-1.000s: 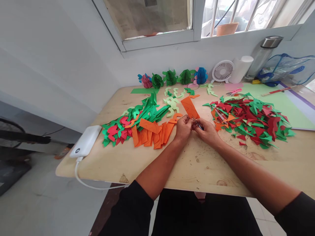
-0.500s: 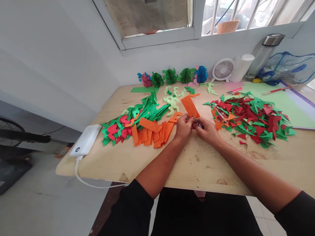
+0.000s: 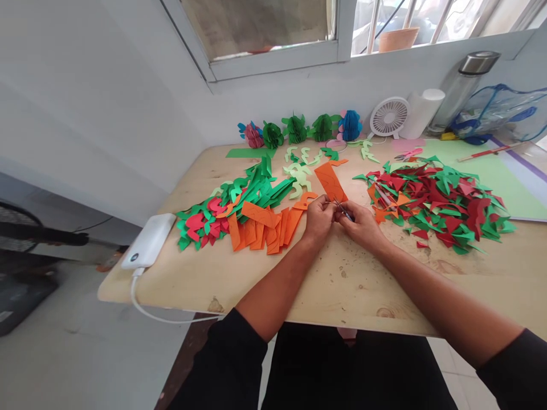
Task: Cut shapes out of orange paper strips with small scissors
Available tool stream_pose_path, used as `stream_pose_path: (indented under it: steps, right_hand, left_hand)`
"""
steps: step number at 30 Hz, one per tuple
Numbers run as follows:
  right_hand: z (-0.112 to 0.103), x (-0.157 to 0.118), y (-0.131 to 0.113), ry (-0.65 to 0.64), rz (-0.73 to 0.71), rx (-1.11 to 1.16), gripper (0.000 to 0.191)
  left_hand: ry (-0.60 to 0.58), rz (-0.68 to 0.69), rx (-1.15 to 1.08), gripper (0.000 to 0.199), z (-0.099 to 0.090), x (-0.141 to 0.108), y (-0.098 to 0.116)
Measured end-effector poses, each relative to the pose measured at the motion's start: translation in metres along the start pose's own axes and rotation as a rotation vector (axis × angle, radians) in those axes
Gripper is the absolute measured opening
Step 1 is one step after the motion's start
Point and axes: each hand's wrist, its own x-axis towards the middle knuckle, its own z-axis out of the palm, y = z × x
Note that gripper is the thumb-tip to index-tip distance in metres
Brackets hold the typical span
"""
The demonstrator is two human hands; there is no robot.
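Close together over the middle of the table, my two hands work on orange paper. My left hand is closed, its fingertips pinching orange paper that they mostly hide. In my right hand is a small pair of scissors, blades pointing towards the left fingertips. Just beyond the fingers is an orange paper strip with drawn outlines; whether it is the held piece I cannot tell. Beside my left hand are a curved orange cutout and several orange strips.
Green, red and orange scraps are heaped on the right. Green strips and cutouts lie left. Paper honeycomb figures, a small white fan and a bottle line the wall. A white power bank sits at the left edge.
The view has shifted very slightly. Both hands stay in nearly the same place, with the scissors still at the left fingertips.
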Motion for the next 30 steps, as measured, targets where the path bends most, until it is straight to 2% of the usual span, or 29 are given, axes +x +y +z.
stream_pose_path:
  steps: [30]
  right_hand:
    - [0.0002, -0.0001, -0.0002, 0.002, -0.002, 0.023, 0.010]
  left_hand:
    - [0.000, -0.005, 0.021, 0.004, 0.0001, -0.0012, 0.0011]
